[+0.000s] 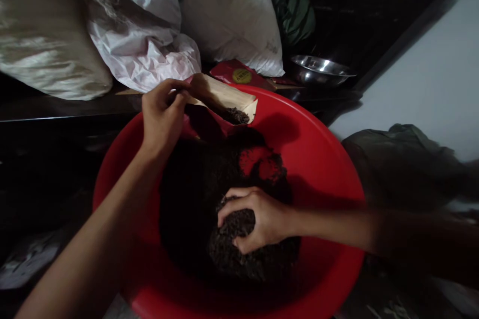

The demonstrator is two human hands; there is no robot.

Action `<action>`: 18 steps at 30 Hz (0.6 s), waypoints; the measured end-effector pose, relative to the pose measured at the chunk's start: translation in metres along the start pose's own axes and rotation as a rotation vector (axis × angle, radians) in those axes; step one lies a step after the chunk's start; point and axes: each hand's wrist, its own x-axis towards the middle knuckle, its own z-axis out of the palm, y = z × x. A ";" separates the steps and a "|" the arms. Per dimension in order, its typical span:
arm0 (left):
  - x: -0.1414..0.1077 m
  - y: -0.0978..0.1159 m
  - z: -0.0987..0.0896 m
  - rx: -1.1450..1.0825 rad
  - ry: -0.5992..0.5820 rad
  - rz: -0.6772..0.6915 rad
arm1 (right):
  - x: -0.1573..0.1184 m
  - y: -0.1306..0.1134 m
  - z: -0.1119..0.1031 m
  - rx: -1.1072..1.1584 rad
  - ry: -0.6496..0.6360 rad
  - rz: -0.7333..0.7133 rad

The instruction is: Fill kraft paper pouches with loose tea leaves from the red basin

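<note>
A wide red plastic basin holds a heap of dark, dry, shredded leaves that look like loose tea. Over its far rim leans a red paper bag with a tan inside, its mouth open and some of the same leaves within. My left hand pinches the bag's left end, thumb against the fingers. Down in the basin, my right hand curls its fingers round a clump of leaves, palm turned left. Part of the heap on the left is lost in deep shadow.
Behind the basin, large white sacks and a crumpled white bag rest on a dark ledge. A second red packet with a yellow label and a steel bowl are there too. Dark green cloth or sacking lies at the right.
</note>
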 end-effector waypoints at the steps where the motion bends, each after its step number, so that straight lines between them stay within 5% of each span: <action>1: 0.001 -0.002 0.000 0.007 -0.002 0.002 | 0.006 -0.010 -0.012 0.000 0.049 -0.038; 7: -0.002 0.001 -0.004 0.013 -0.076 0.015 | 0.078 -0.067 -0.099 -0.318 0.391 -0.219; 10: -0.004 0.002 -0.004 -0.017 -0.102 -0.028 | 0.124 -0.067 -0.128 -0.553 0.335 -0.210; 14: -0.001 -0.005 -0.005 -0.076 -0.012 -0.075 | 0.145 -0.058 -0.137 -0.680 0.269 -0.209; 18: 0.000 -0.011 -0.008 -0.050 0.016 -0.056 | 0.120 -0.048 -0.130 -0.794 0.564 -0.215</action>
